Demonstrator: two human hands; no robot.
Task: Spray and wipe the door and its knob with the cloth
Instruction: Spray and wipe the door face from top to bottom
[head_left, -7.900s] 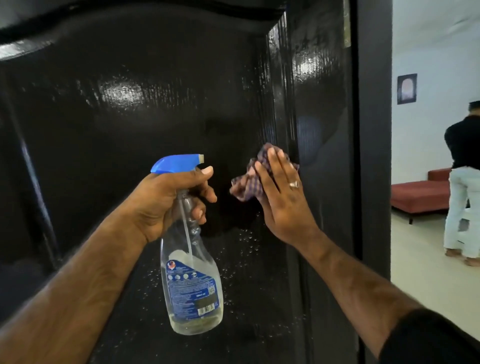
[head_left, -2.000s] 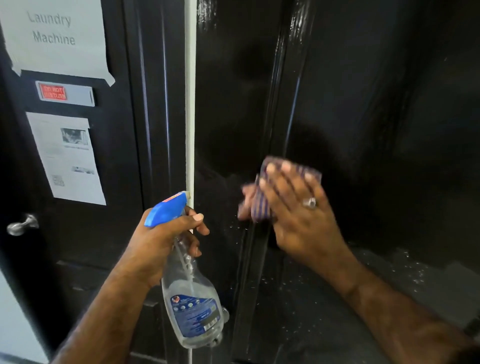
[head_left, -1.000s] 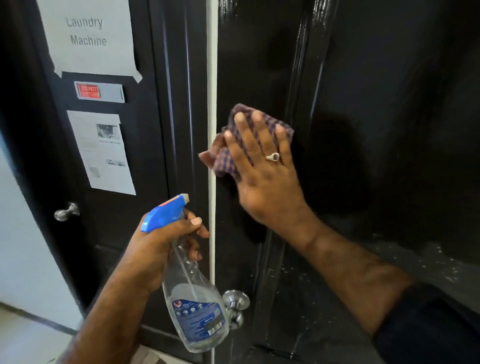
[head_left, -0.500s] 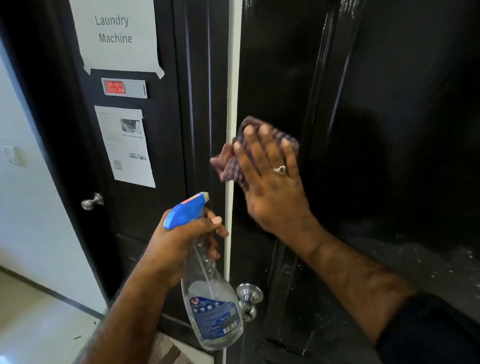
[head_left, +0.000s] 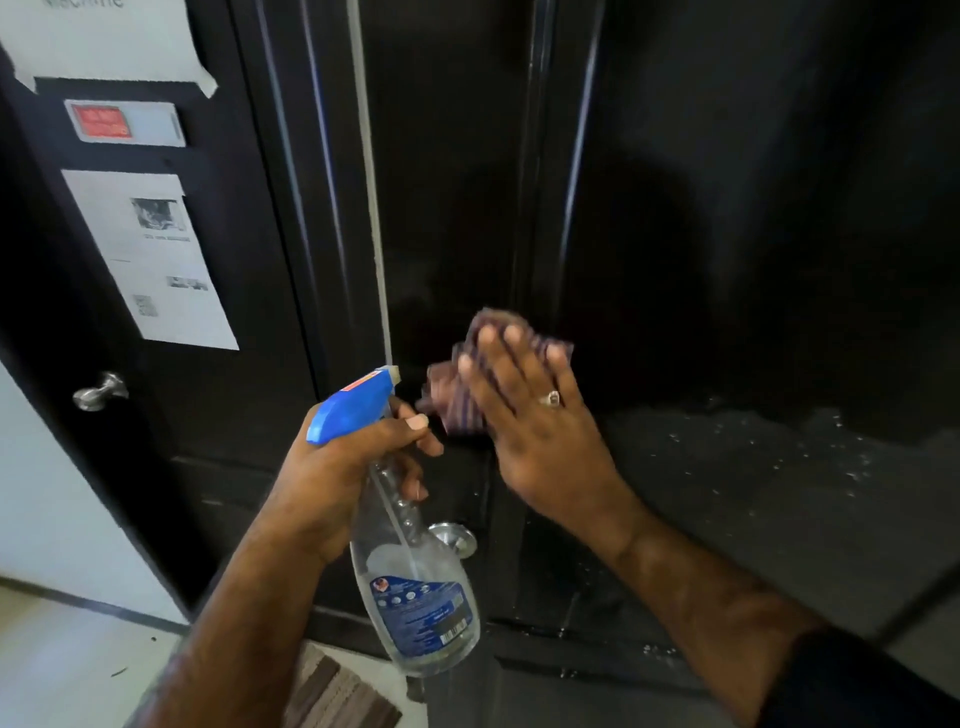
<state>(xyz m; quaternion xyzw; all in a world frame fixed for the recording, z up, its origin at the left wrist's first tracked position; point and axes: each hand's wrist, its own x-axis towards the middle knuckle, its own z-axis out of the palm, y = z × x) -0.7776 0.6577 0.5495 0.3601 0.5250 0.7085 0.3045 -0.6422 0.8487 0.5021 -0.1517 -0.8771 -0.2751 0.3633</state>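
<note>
The clear plastic spray bottle (head_left: 415, 587) is only partly full, a shallow pool of colourless liquid sitting below its blue label. It hangs tilted, its long axis running from the blue trigger head at upper left down to the rounded base at lower right, with the nozzle pointing right toward the door. The left hand (head_left: 343, 478) grips the bottle's neck, fingers curled round it under the trigger head. The right hand (head_left: 540, 431) lies flat with fingers straight and slightly spread, pressing a crumpled checked cloth (head_left: 467, 384) against the glossy black door (head_left: 727, 234), just right of its edge and above the round metal knob (head_left: 453, 538), which shows partly behind the bottle. Fine droplets speckle the door panel to the right. On a second dark door (head_left: 228, 364) at left hang paper notices (head_left: 150, 260), a red sign (head_left: 101, 123) and a metal handle (head_left: 101, 392).
</note>
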